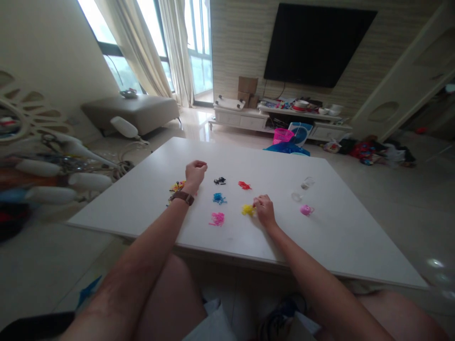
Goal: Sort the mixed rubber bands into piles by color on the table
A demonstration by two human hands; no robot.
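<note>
Over the white table (284, 237), my left hand (196, 173) is raised with its fingertips pinched together; whatever they hold is too small to make out. Partly behind that wrist lies a mixed-colour pile (177, 186) of what look like small rubber bands. My right hand (264, 209) has its fingers curled closed at the right edge of a yellow pile (248, 210), and their contents are hidden. Between the hands sit a black pile (220, 181), a blue pile (219, 198), a pink pile (217, 219) and a red pile (244, 185).
Toward the table's right side are a small clear container (307, 182), a clear round piece (296, 196) and a small pink-purple object (306, 210). Beyond the far edge stand a pink basket (283, 136) and a blue item (287, 148). A lamp with white shades (88, 182) is at left.
</note>
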